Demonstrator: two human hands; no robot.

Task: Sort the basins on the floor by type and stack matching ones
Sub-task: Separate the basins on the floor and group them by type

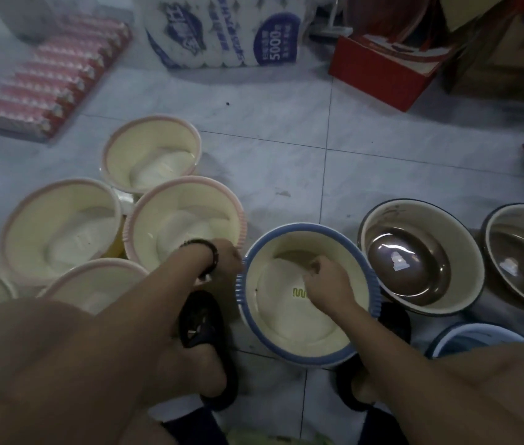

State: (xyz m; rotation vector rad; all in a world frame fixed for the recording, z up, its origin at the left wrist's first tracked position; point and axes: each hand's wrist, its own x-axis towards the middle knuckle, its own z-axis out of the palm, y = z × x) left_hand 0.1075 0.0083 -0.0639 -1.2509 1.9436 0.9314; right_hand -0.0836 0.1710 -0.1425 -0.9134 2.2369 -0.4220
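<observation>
Our left hand (226, 258) grips the blue-rimmed basin (286, 326) by its rim. Our right hand (329, 282) curls inside it; we cannot tell whether it holds anything.

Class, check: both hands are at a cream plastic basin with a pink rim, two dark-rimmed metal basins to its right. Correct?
No. The head view shows a blue-rimmed cream plastic basin, not pink-rimmed, at the left hand and right hand; the rest holds.
</observation>
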